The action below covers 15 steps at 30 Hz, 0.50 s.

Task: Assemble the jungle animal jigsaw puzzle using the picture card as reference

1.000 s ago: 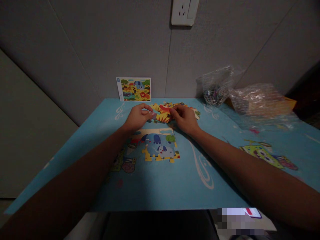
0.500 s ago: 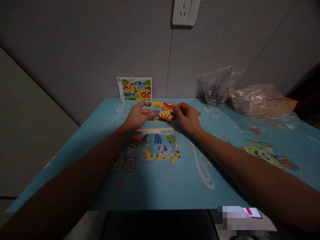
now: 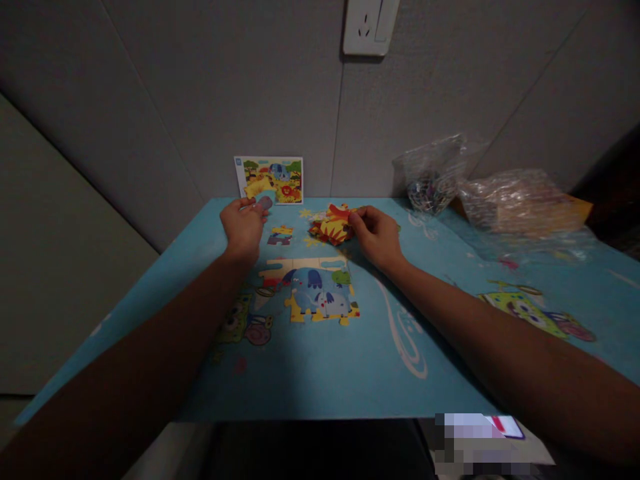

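Observation:
Pinched in my left hand [image 3: 244,225] is a yellow puzzle piece [image 3: 260,189] with a blue and grey corner, raised in front of the picture card [image 3: 295,179]. My right hand [image 3: 375,232] is closed on an orange and yellow puzzle piece [image 3: 340,228] at the back middle of the table. Other pieces show under and beside that one, partly hidden. A small yellow and dark puzzle piece [image 3: 281,235] lies between the hands. Nearer to me, joined puzzle pieces [image 3: 320,293] show a large and a small blue elephant.
The blue table [image 3: 320,380] bears printed cartoon figures. At the back right stand a clear plastic bag [image 3: 435,177] with dark contents and a crumpled clear bag [image 3: 520,207]. A socket [image 3: 370,27] is on the wall behind. A phone screen [image 3: 507,427] shows below the front edge.
My left hand has moved left and slightly up with the yellow piece, away from the piece in my right hand. The small piece between them is uncovered. My right hand has barely moved.

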Motion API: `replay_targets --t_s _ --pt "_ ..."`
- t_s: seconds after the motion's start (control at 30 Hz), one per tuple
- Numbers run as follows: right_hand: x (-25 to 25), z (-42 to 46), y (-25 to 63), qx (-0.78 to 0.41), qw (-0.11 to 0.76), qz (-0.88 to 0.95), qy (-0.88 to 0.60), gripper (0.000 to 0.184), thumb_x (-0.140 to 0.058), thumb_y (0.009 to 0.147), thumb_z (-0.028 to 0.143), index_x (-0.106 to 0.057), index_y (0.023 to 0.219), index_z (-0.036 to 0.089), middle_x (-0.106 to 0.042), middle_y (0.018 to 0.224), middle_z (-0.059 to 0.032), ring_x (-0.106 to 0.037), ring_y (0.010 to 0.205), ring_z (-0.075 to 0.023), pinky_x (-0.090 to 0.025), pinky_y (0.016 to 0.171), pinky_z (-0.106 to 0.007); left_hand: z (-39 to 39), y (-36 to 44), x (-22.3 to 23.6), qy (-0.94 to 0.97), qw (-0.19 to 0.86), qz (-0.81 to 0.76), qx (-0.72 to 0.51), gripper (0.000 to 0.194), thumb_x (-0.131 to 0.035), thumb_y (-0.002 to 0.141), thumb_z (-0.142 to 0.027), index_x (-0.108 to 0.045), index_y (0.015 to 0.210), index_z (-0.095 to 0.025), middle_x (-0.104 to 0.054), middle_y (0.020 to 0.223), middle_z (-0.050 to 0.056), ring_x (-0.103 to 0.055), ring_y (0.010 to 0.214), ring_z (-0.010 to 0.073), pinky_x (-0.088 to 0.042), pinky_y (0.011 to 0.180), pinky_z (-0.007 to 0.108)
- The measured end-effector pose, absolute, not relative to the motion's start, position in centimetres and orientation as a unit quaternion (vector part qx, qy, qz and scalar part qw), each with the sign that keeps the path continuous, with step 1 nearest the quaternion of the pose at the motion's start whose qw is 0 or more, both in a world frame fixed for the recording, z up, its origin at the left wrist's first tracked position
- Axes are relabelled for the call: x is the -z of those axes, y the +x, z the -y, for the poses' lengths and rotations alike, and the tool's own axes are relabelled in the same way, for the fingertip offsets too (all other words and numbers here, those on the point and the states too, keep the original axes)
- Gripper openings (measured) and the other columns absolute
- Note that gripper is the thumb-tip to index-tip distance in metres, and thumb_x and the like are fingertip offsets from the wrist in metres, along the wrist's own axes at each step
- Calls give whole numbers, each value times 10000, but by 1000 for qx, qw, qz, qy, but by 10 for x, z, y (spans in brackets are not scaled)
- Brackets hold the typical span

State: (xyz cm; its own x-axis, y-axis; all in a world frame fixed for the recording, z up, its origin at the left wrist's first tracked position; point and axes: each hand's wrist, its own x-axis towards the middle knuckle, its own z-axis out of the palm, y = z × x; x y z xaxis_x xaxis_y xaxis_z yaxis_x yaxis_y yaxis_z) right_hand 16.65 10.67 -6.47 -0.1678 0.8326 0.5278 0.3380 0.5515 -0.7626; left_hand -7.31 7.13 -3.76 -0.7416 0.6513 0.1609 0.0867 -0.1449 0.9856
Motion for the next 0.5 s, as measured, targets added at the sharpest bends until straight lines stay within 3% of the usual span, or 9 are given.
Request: replay_targets --t_s 0.27,0.5 --pt "60 -102 168 -250 515 712 -407 273 -532 891 452 -583 796 201 -660 661 -23 -629 611 -168 -474 621 -294 -72 -72 41 305 213 -630 -682 130 -606 776 -81 -555 841 -181 -657 783 10 -682 730 124 -538 633 209" --pt "48 -110 181 -185 627 601 -461 315 -504 904 516 -550 818 216 -595 622 9 -584 569 -145 -437 568 -262 -66 -62 41 386 276 -619 -626 125 -645 735 -100 -586 825 -164 -667 701 17 -646 610 120 -517 558 209"
